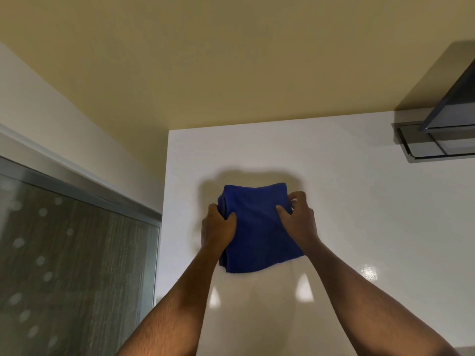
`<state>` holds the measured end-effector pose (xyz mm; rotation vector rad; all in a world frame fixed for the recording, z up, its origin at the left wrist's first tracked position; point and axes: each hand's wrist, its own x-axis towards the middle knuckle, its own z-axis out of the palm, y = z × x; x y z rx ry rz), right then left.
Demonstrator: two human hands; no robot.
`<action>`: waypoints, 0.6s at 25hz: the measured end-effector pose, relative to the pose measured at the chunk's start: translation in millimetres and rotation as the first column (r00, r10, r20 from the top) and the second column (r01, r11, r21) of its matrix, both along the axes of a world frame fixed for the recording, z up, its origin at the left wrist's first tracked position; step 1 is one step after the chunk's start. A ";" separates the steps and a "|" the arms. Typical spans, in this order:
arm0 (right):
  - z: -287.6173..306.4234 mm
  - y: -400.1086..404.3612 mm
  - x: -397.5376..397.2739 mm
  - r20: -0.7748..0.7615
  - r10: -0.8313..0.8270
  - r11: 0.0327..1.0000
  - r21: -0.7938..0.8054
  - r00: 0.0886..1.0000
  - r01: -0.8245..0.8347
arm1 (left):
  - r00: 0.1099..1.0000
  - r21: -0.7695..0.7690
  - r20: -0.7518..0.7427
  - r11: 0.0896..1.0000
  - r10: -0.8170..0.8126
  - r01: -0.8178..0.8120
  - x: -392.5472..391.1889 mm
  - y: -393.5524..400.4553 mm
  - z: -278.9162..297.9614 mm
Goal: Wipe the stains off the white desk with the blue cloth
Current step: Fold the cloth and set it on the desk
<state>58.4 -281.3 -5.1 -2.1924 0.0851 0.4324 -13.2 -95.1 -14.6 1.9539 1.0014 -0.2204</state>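
A folded blue cloth lies on the glossy white desk, near its left side. My left hand grips the cloth's left edge, thumb on top and fingers curled around the fold. On the cloth's right edge, near the far corner, my right hand pinches the fabric with thumb and fingers. Both forearms reach in from the bottom of the view. No stains show on the desk surface in this view.
A monitor on a grey stand base stands at the desk's back right corner. A yellow wall rises behind the desk. The desk's left edge drops beside a frosted glass panel with a metal frame.
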 end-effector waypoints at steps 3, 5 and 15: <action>1.1 -9.6 -6.6 0.036 0.099 0.992 0.081 0.994 -0.101 | 0.982 -0.049 0.176 0.996 -0.070 0.080 -14.6 0.6 7.4; 1.2 -13.1 -9.7 0.064 0.198 0.978 0.047 0.978 -0.201 | 0.941 0.069 0.170 0.956 -0.293 0.285 -28.8 1.9 6.1; 36.5 38.5 33.0 0.170 0.359 0.933 -0.026 0.918 -0.360 | 0.906 0.236 0.195 0.915 -0.375 0.328 7.6 52.9 41.9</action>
